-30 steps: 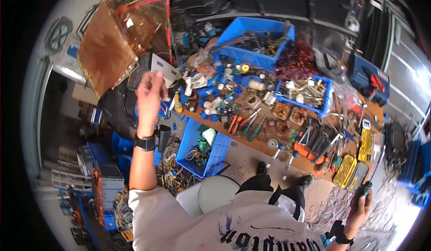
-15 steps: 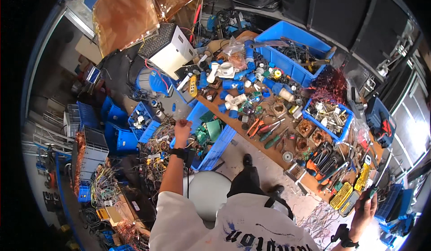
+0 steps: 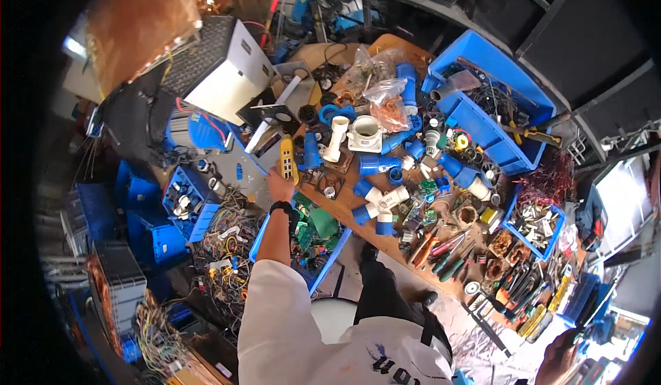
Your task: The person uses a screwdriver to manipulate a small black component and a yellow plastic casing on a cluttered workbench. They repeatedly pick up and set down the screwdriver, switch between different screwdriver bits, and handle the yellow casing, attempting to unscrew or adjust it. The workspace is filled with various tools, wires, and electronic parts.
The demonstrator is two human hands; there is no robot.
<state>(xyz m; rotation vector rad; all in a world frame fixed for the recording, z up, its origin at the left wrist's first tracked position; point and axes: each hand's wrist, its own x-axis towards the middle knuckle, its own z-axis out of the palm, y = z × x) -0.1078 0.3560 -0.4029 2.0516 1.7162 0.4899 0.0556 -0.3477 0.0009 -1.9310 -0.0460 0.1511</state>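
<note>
My left hand [image 3: 280,187] reaches to the near left edge of the workbench, its fingers closed at the lower end of a long yellow device with dark squares on its face [image 3: 288,159]. Part of the fingers is hidden there. Just right of it lie a blue pipe fitting [image 3: 312,151] and a white pipe piece [image 3: 336,139]. Below my left wrist stands a blue crate [image 3: 332,261] of green circuit boards [image 3: 322,223]. My right hand [image 3: 558,359] is low at the right, in shadow, its fingers curled round something small and dark that I cannot make out.
Pipe fittings, pliers and screwdrivers [image 3: 451,264] cover the bench [image 3: 337,209]. A large blue bin [image 3: 482,120] stands at its far right, a smaller blue tray of metal parts [image 3: 533,230] nearer. Tangled wires [image 3: 227,240] fill the left side. Behind rests a white box [image 3: 241,68].
My left hand has moved forward from above the circuit-board crate to the yellow device. The view has shifted closer to the bench. My right hand sits lower in the picture.
</note>
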